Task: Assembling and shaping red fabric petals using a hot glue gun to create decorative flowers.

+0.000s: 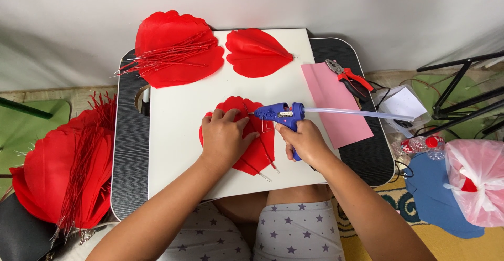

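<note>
**Petal under the glue gun, nozzle at the wire**

Petal (pixel 247 143), red and fan-shaped, lies flat in the middle of the white board (pixel 178 135), right in front of the person's lap. The left hand (pixel 224 137) is spread wide, palm down, pressing the petal flat with nothing gripped. The right hand (pixel 304 143) is curled closed round the handle of the blue glue gun (pixel 281 115), whose nozzle points left and sits at the petal's upper middle, just beside the left fingertips.

Doing this well looks like a matter of a thin, steady bead along the glittery red wire (pixel 265 153) running down the petal, with those fingertips kept clear of the hot tip and the cloth held taut so it does not pucker. A light squeeze is probably enough; too much would likely ooze past the wire.

Further out, a clear glue stick (pixel 357 113) juts from the back of the gun over a pink sheet (pixel 336 103). Red-handled pliers (pixel 352 80) rest on the black table (pixel 131 150) beyond it. At the far edge lie a second petal (pixel 257 53) and a bigger one (pixel 168 35) topped with a bundle of wires (pixel 168 56).

Hard to tell: whether glue is coming out, since the nozzle tip is tiny here. The trigger finger is hidden behind the gun. The left palm covers part of the petal, and the stack of petals (pixel 58 171) at the left is cut off by the frame.
</note>
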